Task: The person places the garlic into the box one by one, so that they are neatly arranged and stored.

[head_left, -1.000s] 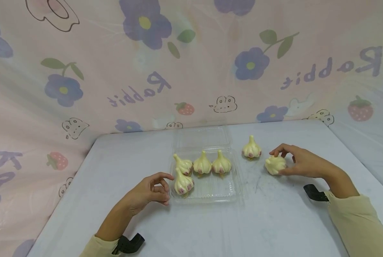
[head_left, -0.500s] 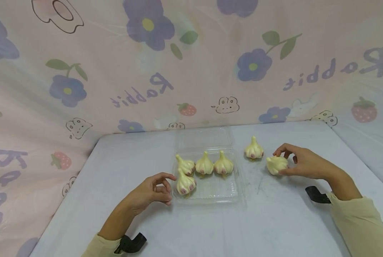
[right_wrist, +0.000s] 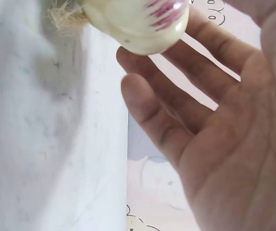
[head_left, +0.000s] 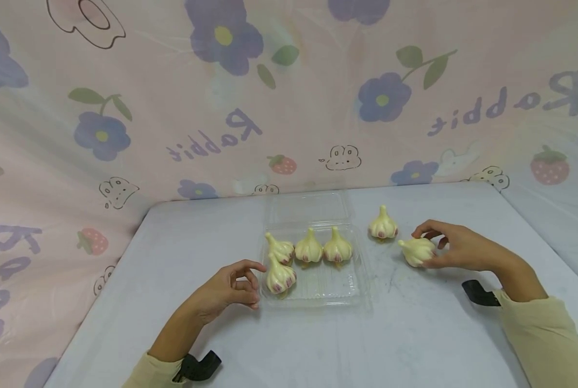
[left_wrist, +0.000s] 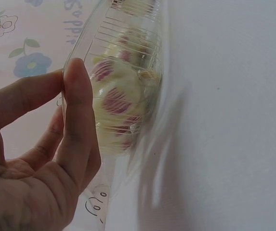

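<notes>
Head view, hands well apart: garlic bulb (head_left: 417,252) pinched in right hand (head_left: 454,246), clear container's rim (head_left: 313,303) pinched in left hand (head_left: 227,288).

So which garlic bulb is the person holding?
The rightmost bulb, outside the clear container: the right hand grips it. No hand grips the other five: four inside, one standing beside the container.

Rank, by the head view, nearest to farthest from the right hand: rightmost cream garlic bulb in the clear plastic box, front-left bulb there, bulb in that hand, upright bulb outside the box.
1. Held cream garlic bulb: in the right hand.
2. Upright cream bulb: right of the clear plastic box.
3. Rightmost bulb: box's right side.
4. Front-left bulb: box's left side.
</notes>
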Demonstrator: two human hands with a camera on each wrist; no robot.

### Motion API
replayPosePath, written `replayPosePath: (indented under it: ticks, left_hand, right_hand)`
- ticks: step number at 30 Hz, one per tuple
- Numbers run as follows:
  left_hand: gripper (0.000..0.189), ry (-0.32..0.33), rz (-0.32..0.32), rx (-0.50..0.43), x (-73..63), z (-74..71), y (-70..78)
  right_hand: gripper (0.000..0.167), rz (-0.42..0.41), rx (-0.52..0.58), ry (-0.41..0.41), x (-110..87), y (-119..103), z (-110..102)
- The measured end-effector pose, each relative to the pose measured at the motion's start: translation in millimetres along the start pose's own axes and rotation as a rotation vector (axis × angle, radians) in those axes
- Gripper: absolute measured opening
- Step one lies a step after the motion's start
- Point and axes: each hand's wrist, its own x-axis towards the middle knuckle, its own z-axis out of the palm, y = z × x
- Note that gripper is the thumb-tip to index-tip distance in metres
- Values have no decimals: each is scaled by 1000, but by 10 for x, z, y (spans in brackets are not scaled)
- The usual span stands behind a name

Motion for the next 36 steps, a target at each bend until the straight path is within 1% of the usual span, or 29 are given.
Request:
replayPosePath:
  ticks: [5,8,12,18,22,27,29,36]
  left_hand:
    - [60,-5,1,-1,4,-4,-5]
    - [60,-11,5,2,8,-7,-2]
    - [60,-18,6,1,14,-11,7]
    - [61,-21,9,-5,26,-5,19]
    - [61,-18,5,-4,31,1,17]
    - [60,-16,4,-3,29,-5,8]
    - [60,-17,6,-2,26,-7,5]
    - [59,-10,1,2,5,-10,-12]
  right_hand:
    - [48,-36,-17,35,15,4,23]
    - [49,-41,-24,61,21,-4,25]
    - [50,-26,-35,93,24,-33,11]
    - [47,-18,-45,144,6,-93,-33]
    - [46,-9,-37,200,7,-133,-40]
    - [50,-15,-24,272,21,-211,-54]
    - [51,-17,-24,285,22,-248,-67]
    - [50,20,-7,311,34,-316,-68]
